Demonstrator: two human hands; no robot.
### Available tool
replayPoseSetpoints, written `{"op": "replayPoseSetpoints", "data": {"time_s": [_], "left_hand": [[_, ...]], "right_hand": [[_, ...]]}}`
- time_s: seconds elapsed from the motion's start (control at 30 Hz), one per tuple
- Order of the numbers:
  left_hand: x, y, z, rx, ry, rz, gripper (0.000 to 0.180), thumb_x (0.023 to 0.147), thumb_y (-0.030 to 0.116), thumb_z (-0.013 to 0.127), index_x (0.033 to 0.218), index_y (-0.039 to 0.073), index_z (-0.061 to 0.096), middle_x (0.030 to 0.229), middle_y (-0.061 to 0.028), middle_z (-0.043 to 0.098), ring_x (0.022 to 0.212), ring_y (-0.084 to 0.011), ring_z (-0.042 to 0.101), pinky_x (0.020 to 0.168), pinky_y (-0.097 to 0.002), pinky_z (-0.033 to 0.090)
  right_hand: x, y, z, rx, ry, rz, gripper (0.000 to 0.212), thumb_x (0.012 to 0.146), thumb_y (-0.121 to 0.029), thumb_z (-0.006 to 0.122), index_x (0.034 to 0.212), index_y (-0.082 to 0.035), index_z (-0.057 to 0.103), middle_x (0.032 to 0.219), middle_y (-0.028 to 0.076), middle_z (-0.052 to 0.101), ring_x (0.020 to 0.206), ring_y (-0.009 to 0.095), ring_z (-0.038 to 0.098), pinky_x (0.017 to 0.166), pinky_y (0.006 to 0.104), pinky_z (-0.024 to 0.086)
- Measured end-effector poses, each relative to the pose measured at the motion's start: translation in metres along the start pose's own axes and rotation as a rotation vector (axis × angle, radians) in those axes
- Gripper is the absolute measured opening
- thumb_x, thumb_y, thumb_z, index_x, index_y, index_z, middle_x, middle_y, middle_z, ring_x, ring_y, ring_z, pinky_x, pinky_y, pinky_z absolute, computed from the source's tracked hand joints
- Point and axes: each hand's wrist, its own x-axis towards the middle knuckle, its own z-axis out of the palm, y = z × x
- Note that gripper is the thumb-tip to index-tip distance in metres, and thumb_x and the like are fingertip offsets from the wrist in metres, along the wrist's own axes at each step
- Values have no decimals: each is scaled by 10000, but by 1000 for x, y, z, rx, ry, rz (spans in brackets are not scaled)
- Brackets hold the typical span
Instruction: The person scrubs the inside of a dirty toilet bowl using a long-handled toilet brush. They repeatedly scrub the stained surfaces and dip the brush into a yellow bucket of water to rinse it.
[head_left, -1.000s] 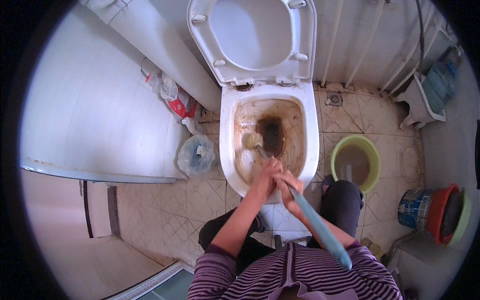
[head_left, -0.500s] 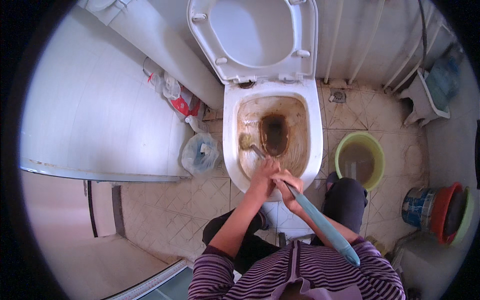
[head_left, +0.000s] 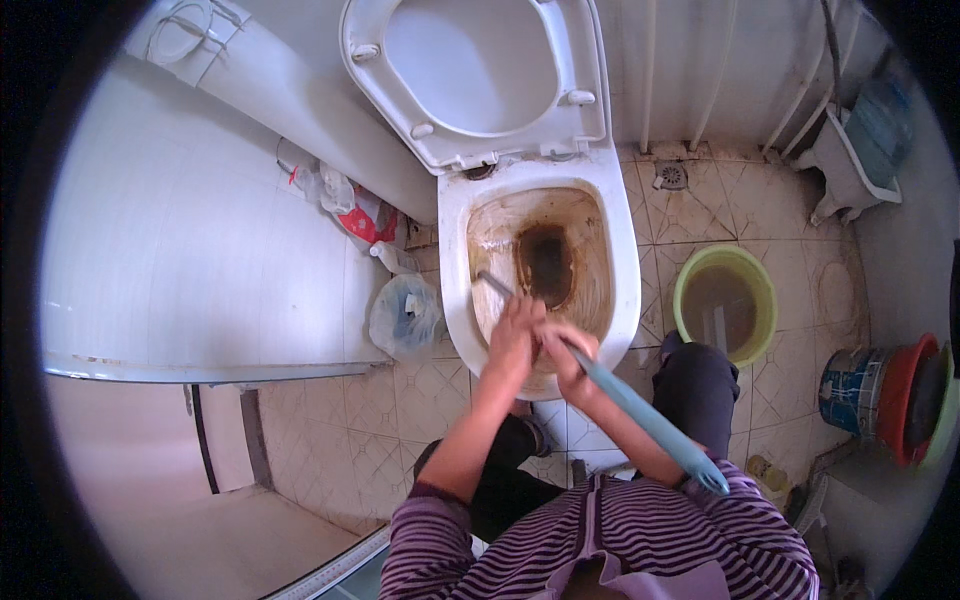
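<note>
A long blue-handled toilet brush (head_left: 640, 410) is being worked inside the brown-stained toilet bowl (head_left: 545, 265); its handle is running diagonally from the lower right, across the striped top, up to the near-left inner wall of the bowl, where the head end is pressing against the porcelain just beside the dark water of the drain. Both hands are clamped on the shaft, close together over the front rim: the left hand (head_left: 515, 335) is gripping nearer the bowl, the right hand (head_left: 570, 365) is closing round the shaft just behind it, fingers wrapped fully with no gap showing. The bristles themselves are too small to make out.

Step in hand, as judged — scrubbing the stained inner wall, with much brown deposit remaining on the back and side walls. The next move is calling for a firm two-handed push along the shaft, keeping the head flat to the curve and shifting it toward the untreated far wall without splashing.

Surroundings, going outward: the white seat and lid (head_left: 475, 75) are standing raised against the wall; a clear plastic bag (head_left: 405, 315) is lying on the tiled floor at the bowl's left, with red-and-white packaging (head_left: 360, 215) beyond it; a yellow-green bucket (head_left: 690, 275) holding murky water is standing at the right, and a red basin (head_left: 900, 395) beside a blue tin (head_left: 845, 390) — farther right.
</note>
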Motion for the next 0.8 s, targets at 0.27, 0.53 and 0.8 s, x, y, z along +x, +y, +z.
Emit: {"op": "replayPoseSetpoints", "data": {"time_s": [0.27,0.53,0.8], "left_hand": [[-5,10,11,-29,-51,-63,193,770,113,561,942,40,511,963,-159,542,1011,-350,509,860,-426,443],[19,2,20,-64,37,-55,168,741,82,544,871,13,464,893,-174,511,936,-376,498,843,-445,426],[-58,56,19,30,-64,-64,240,767,158,574,943,3,525,975,-192,551,1002,-357,523,917,-414,409]], "right_hand": [[-7,-3,-13,14,-6,84,125,856,-48,551,905,25,641,769,59,600,684,117,536,626,250,447],[25,-5,-15,-45,-55,93,160,869,-97,537,898,24,637,776,64,609,719,116,540,659,249,447],[-43,-48,-44,-43,-262,173,163,893,-119,551,877,15,642,790,56,604,737,96,539,664,256,452]]}}
